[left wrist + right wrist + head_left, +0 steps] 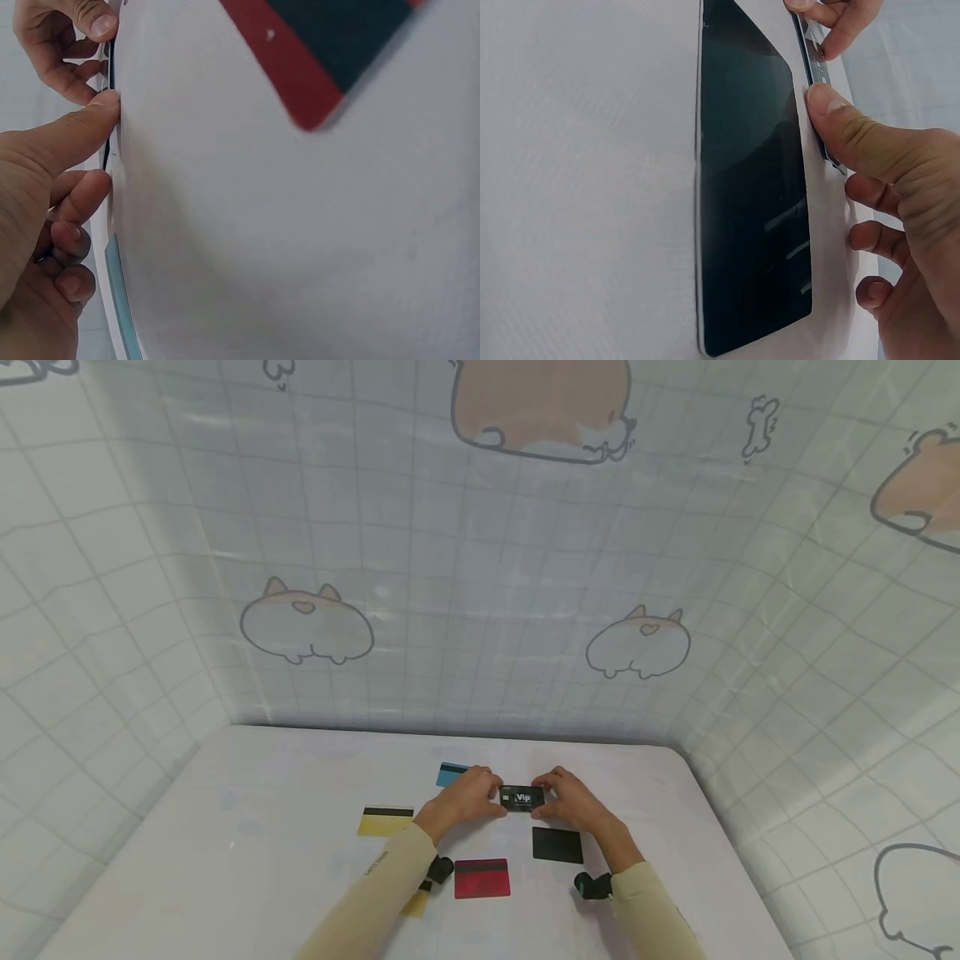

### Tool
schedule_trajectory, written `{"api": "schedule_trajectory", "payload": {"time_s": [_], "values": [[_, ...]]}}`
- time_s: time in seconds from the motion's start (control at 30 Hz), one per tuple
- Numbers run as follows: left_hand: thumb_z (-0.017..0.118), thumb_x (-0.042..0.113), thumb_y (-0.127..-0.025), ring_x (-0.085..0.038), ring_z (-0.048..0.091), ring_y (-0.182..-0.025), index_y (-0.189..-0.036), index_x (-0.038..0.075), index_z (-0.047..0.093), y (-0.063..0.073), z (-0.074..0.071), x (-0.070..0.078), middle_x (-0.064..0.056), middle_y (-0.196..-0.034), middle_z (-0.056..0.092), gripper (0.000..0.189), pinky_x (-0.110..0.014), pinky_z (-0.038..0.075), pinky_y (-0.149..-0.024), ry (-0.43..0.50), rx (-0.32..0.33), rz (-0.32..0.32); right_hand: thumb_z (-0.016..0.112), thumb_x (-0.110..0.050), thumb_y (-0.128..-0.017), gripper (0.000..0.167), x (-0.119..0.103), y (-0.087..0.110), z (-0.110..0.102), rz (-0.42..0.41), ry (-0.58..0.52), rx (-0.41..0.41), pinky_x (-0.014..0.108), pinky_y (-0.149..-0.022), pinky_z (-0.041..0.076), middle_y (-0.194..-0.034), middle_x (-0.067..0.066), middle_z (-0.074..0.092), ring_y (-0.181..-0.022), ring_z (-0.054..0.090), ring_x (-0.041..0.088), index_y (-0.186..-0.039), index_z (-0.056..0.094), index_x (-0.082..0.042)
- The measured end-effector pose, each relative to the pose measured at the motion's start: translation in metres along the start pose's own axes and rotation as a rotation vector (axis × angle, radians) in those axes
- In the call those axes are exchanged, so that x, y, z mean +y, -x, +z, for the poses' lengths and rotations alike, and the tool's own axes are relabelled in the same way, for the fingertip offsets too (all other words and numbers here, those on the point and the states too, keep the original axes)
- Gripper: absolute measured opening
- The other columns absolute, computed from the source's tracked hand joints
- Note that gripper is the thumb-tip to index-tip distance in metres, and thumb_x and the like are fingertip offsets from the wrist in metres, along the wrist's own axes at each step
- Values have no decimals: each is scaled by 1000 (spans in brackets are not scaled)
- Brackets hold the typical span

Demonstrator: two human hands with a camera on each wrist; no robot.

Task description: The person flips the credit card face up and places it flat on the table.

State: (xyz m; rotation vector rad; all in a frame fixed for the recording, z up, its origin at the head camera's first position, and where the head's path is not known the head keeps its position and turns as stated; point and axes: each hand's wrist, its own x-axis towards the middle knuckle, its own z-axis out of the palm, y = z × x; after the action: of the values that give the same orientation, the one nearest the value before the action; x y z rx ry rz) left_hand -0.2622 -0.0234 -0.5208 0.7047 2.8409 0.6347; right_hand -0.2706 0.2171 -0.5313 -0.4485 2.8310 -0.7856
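Observation:
A black card with "Vip" printed on it (522,798) is held between both hands near the far side of the table. My left hand (468,795) pinches its left end with thumb and fingers, while my right hand (573,799) pinches the right end. Seen edge-on in the left wrist view, the card is a thin dark line. Just in front of the right hand lies a plain black card (754,195). A blue card with a dark stripe (452,773) lies behind the left hand, which partly covers it.
Nearer on the white table (247,843) lies a red card with a dark stripe (482,878). To the left is a yellow card (386,822); another yellow card (416,904) is partly hidden by the left sleeve. Patterned sheeting (465,560) surrounds the table.

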Motion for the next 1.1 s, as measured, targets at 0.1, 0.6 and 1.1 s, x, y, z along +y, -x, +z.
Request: {"api": "schedule_trajectory", "payload": {"time_s": [0.1, 0.6, 1.1], "values": [[82, 36, -84, -12, 49, -88, -118, 8, 71, 1, 0, 0, 7, -85, 55, 45, -28, 46, -79, -1, 0, 5, 92, -33, -72, 54, 0, 1, 1, -12, 4, -4, 44, -93, 49, -105, -1, 56, -98, 53, 18, -119, 71, -18], [82, 38, -84, -11, 51, -87, -119, 5, 70, 5, -8, -6, 6, -88, 58, 50, -27, 46, -78, 8, 16, 47, 90, -41, -72, 68, -1, -1, 2, -8, 0, -6, 42, -91, 49, -107, -3, 57, -97, 52, 17, -131, 64, -20], [75, 53, -86, -12, 50, -83, -135, 15, 64, 23, -31, -46, 0, -92, 63, 63, -49, 42, -91, 7, 115, 8, 79, -46, -85, 67, -22, -12, 1, -127, -117, 21, 31, -63, 43, -89, 1, 53, -78, 50, 16, -139, 58, -13]]}}
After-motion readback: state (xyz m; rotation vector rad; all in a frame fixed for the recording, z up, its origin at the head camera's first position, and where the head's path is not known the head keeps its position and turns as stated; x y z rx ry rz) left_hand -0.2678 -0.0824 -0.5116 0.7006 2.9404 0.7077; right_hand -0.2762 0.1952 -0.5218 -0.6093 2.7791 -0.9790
